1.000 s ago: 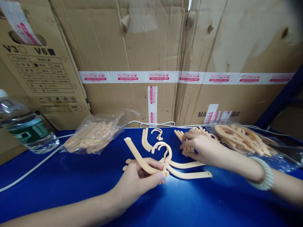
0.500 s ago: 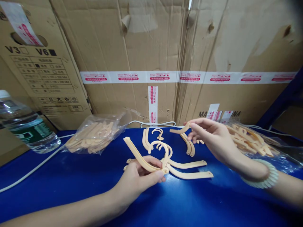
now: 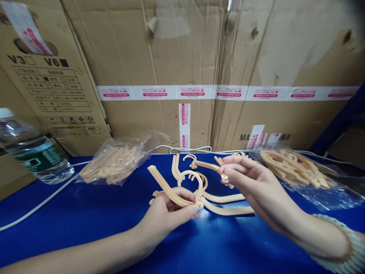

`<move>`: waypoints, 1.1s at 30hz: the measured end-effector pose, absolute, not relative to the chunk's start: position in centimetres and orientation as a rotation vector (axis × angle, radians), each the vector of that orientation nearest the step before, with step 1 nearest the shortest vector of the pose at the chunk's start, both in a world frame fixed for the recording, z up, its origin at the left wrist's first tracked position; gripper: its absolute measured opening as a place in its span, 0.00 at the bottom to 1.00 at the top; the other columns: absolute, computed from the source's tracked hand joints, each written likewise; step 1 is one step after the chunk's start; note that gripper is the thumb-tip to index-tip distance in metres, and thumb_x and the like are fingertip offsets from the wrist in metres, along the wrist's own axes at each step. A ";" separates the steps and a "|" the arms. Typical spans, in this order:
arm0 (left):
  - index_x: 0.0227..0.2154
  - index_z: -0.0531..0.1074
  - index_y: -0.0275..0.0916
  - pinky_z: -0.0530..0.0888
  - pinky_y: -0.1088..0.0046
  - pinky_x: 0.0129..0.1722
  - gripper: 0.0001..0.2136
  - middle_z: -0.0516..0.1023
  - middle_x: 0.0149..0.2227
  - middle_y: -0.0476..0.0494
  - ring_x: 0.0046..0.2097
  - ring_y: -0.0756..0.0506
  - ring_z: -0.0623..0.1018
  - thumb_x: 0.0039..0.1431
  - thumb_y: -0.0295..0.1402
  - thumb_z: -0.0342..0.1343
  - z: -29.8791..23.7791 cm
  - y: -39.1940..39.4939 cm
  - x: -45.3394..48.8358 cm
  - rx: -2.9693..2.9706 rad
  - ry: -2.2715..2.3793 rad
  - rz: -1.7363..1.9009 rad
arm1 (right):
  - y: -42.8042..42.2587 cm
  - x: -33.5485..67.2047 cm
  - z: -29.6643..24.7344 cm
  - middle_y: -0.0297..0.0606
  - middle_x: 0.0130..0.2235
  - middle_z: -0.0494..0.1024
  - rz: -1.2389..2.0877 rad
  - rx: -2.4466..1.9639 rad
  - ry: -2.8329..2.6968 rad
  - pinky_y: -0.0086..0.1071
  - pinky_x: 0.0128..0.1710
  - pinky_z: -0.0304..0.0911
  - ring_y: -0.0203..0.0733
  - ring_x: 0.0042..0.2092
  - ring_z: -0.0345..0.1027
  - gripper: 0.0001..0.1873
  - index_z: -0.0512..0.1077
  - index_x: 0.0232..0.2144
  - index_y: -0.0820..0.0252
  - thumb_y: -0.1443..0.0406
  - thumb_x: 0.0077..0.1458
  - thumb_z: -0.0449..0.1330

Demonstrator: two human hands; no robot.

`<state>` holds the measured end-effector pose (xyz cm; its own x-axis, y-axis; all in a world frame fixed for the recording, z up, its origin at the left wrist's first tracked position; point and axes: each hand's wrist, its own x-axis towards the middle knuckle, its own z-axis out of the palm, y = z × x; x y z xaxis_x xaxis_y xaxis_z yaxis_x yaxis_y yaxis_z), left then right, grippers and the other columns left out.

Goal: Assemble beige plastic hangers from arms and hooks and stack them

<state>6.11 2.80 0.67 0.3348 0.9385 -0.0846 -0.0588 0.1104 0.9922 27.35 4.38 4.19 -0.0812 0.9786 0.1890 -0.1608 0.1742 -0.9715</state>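
Pale beige, pinched in the left grip (image 3: 167, 219): a curved hanger arm (image 3: 163, 186) with a channelled side, tilted, free end up and to the left. At its lower end, beside the thumb: a hook (image 3: 200, 186) of the same colour, upright, curling over leftward. In the right grip (image 3: 253, 186): a second arm (image 3: 207, 165), slimmer to view, pinched near its knobbed end, far end pointing left, apart from the first.

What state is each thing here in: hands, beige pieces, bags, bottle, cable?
Left hand: closed on the slanted arm
Slanted arm: raised, meeting a hook; whether locked, unclear
Right hand: pinching another arm
Left bag: filled with pieces; seal unclear
Right bag: filled with pieces; seal unclear
Bottle: capped, containing clear liquid
Cable: lying loose
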 end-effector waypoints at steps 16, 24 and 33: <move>0.27 0.74 0.37 0.73 0.74 0.36 0.09 0.78 0.27 0.50 0.31 0.49 0.78 0.43 0.32 0.67 0.8 2.8 6.2 1.272 0.979 0.925 | 3.8 26.4 2.3 0.37 0.40 0.74 1.473 -0.938 -1.235 0.33 0.43 0.68 0.37 0.37 0.70 0.31 0.68 0.46 0.56 0.59 0.41 0.74; 0.24 0.74 0.38 0.72 0.73 0.33 0.05 0.75 0.28 0.51 0.30 0.49 0.76 0.42 0.29 0.64 0.7 2.7 6.4 1.362 0.943 0.970 | 3.5 26.0 1.3 0.36 0.35 0.77 1.662 -0.829 -1.317 0.34 0.45 0.67 0.38 0.38 0.73 0.20 0.69 0.37 0.60 0.62 0.45 0.72; 0.21 0.73 0.38 0.73 0.74 0.31 0.03 0.77 0.24 0.50 0.27 0.50 0.76 0.39 0.28 0.62 1.0 2.5 6.8 1.376 0.970 0.863 | 3.4 25.8 1.2 0.36 0.33 0.79 1.688 -0.757 -1.467 0.34 0.43 0.70 0.39 0.37 0.75 0.17 0.67 0.31 0.60 0.61 0.47 0.71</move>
